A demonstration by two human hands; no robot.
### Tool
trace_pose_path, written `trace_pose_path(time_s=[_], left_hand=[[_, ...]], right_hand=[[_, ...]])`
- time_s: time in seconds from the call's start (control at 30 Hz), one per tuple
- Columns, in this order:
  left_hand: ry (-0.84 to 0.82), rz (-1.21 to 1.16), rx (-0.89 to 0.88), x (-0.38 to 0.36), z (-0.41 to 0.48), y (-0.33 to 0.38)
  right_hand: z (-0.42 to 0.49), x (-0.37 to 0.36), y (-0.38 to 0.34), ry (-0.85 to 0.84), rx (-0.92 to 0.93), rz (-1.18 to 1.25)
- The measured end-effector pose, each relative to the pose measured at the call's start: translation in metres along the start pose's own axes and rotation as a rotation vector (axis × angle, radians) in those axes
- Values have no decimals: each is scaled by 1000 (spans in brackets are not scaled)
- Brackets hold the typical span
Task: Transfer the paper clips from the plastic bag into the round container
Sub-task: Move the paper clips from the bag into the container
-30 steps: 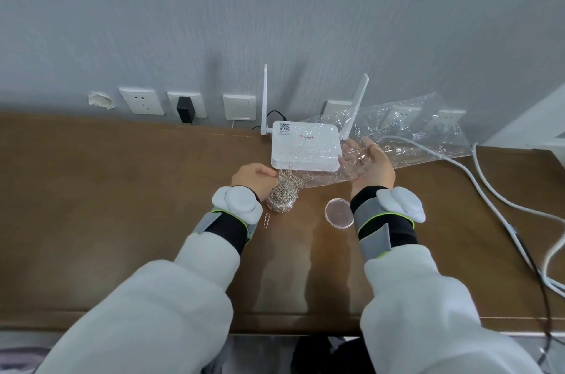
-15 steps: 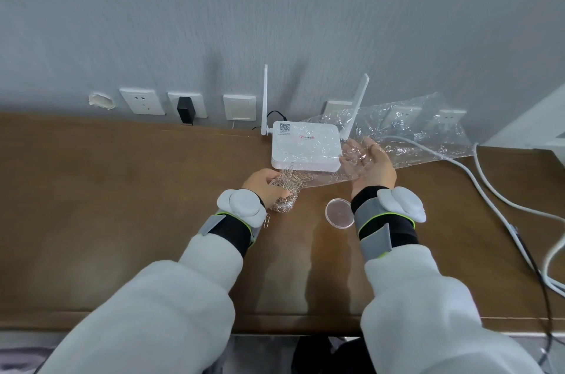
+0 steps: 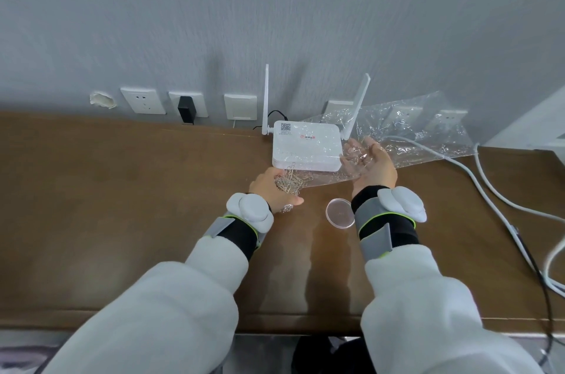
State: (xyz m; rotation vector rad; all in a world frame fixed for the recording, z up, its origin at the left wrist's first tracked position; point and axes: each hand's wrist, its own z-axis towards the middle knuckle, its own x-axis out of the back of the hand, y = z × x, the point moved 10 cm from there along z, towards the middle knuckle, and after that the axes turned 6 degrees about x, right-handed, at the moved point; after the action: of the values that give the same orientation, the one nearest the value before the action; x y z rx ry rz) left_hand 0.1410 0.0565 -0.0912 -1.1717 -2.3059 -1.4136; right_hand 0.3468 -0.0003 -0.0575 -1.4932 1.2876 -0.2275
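Puffy white fleece sleeves [image 3: 171, 312]; black wrist bands [image 3: 400, 233] with grey straps, lime-green trim; rounded white plastic wrist pods [image 3: 400, 202].

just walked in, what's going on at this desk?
A person is moving silver metal paper clips out of a crinkled clear plastic bag above a brown wooden desk. The left hand grips a bunch of clips at the bag's mouth. The right hand, palm up, supports the bag. A round clear plastic dish sits on the desk beside the right wrist with no clips in it. A white router stands just behind.
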Motion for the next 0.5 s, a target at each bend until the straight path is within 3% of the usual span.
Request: trace_pose_path(time_s=[0.37, 0.5], left_hand=[[19, -61, -60, 7, 2, -3], [-66, -34, -59, 5, 4, 0]], right_hand=[[2, -1, 1, -14, -1, -5], [1, -1, 1, -15, 0, -6]])
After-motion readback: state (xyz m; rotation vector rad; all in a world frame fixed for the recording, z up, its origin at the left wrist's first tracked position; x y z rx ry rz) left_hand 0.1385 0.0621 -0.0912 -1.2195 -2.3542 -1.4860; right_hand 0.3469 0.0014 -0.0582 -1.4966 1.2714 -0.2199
